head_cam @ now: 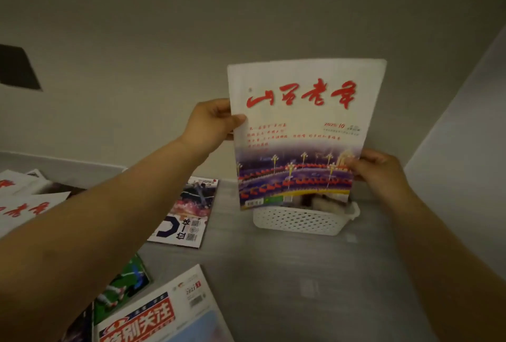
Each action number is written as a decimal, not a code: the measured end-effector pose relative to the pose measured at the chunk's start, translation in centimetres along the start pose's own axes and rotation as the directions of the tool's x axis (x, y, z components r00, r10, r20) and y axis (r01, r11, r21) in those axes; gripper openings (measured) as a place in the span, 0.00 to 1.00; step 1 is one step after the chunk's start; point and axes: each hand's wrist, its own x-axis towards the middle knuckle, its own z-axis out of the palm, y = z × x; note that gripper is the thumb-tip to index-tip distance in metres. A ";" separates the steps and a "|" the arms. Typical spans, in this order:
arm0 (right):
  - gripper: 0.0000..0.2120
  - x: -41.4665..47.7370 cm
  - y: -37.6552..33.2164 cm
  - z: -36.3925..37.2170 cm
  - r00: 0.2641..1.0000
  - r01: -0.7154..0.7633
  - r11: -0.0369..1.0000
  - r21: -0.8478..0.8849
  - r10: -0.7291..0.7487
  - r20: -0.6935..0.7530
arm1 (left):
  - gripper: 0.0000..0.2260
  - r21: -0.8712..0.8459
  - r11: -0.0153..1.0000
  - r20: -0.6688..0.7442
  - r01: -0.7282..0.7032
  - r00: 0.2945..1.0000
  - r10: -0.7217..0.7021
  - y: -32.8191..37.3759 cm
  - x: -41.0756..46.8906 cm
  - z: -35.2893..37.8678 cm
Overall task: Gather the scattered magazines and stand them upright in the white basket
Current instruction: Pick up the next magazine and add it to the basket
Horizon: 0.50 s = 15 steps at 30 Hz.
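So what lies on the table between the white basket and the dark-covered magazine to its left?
Nothing: in the head view, bare grey table separates the white basket from the dark-covered magazine. The held magazine hangs above the basket, not between them.

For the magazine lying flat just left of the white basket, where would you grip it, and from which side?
The flat magazine lies cover up on the table, so only its edges offer a pinch. Its right long edge faces bare tabletop beside the white basket; probably lift that edge from the right, thumb on top and fingers slipped beneath.

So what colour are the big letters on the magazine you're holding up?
Red, on the white magazine cover, seen from the head camera.
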 end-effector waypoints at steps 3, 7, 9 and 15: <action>0.12 2.3 0.1 -0.7 0.997 0.035 0.998 -0.048 -0.038 -0.068 | 0.13 -0.015 1.000 -0.027 -0.024 0.999 0.024 0.0 2.6 2.5; 0.11 4.4 2.1 -0.5 0.994 -0.025 0.998 -0.055 0.019 -0.109 | 0.13 -0.003 1.000 -0.049 0.028 0.998 -0.028 -1.7 5.0 5.2; 0.09 5.1 3.7 -0.4 0.992 -0.065 0.997 -0.051 0.059 -0.114 | 0.13 0.010 0.997 -0.047 0.076 0.996 -0.075 -3.0 5.9 6.1; 0.10 6.9 8.4 0.4 0.971 -0.200 0.979 -0.044 0.192 -0.141 | 0.13 0.041 0.985 -0.011 0.168 0.986 -0.168 -6.8 7.0 8.0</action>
